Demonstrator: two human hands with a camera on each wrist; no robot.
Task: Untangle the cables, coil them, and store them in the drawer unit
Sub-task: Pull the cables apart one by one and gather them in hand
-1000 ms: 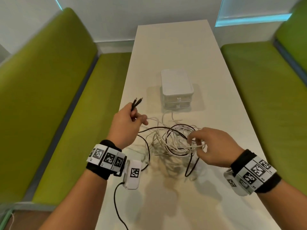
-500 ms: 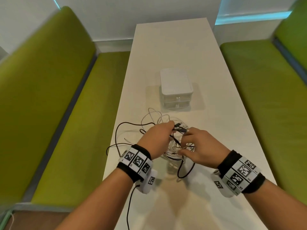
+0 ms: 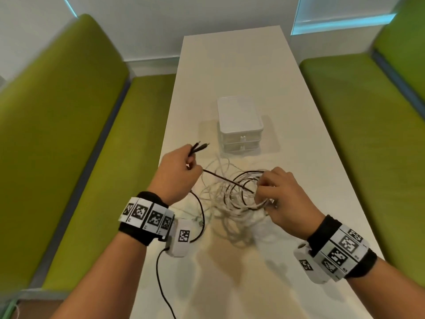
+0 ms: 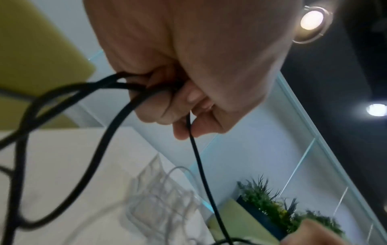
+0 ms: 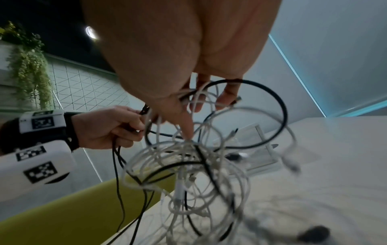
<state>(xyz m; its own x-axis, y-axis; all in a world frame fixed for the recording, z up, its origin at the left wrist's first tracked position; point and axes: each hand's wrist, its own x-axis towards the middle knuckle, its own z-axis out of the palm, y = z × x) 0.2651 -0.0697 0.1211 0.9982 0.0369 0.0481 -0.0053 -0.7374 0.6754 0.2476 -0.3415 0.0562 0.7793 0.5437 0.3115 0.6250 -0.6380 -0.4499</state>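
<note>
Head view: left hand [image 3: 177,173] clenched round a black cable [image 3: 226,181], its two plug ends [image 3: 199,147] sticking up past the knuckles toward the drawer unit [image 3: 240,127]. One black strand runs taut from that fist across to the right hand [image 3: 281,196], which pinches the tangle of white cables [image 3: 226,201] & black loops, lifted just above the table [image 3: 299,157]. Drawer unit sits near the tangle, further up the table; both drawers look closed.

Left wrist cam adds what the head view can't: fingers [image 4: 167,107] curled tight, several thick black strands bunched in the fist, one thin strand slipping out between fingertips & going down. Blurry white loops below.

Right wrist cam: underside of the tangle, thumb and fingers hooked through white loops, one big round black loop [image 5: 280,106] hanging wide. White cables thin, smooth, springy rings; black ones matte, rubbery. Drawer unit there looks like clear glossy plastic, boxy. Table top white, smooth, slightly reflective. Green padded benches [image 3: 69,134] either side.
</note>
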